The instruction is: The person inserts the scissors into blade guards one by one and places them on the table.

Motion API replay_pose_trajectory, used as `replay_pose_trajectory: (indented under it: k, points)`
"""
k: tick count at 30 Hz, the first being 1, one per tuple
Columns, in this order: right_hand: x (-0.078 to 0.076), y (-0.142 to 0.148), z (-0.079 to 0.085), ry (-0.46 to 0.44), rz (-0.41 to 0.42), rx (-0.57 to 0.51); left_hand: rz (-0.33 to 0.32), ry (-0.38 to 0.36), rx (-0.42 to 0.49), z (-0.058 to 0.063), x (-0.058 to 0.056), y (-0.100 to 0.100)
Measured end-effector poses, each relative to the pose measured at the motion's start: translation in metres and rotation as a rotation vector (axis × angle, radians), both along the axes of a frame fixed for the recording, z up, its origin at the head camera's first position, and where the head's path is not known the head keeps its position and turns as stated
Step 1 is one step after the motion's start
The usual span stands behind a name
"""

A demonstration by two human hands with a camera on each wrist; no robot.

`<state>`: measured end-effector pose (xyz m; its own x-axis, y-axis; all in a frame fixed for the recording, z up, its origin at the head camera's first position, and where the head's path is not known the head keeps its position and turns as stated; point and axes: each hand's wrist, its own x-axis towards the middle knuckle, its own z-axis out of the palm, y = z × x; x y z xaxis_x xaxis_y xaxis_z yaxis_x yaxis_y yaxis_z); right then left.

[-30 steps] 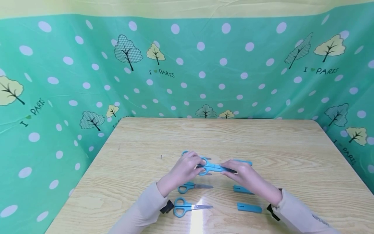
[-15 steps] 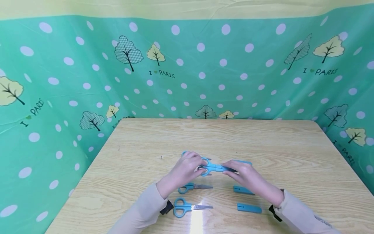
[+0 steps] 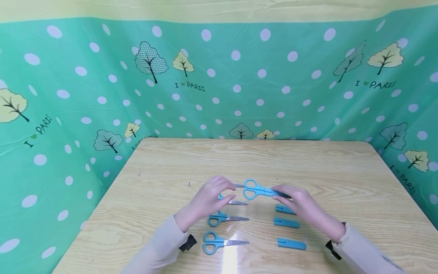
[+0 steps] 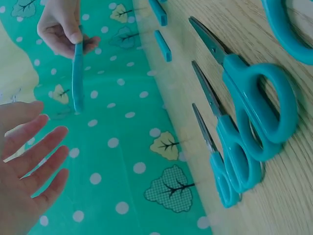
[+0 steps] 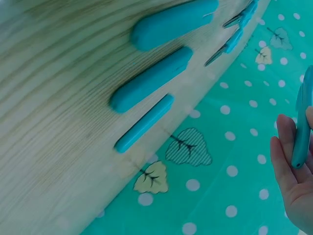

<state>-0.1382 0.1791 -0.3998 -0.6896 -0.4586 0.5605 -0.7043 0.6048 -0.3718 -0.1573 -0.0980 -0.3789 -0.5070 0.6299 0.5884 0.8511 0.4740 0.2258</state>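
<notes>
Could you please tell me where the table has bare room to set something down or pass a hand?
The far strip of the table, before the patterned cloth, looks bare, as does the area right of the right hand. A narrow lane runs between the loose scissors and the loose caps. It is crowded around the left hand and the held scissors.
</notes>
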Motion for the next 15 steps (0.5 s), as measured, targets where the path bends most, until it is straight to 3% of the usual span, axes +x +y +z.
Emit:
replay_pose_trajectory:
  k: [15]
  points:
    - [-0.006,0.039,-0.007,-0.007,-0.143,0.021,0.046,-0.053,-0.013,-0.012,-0.002,-0.029]
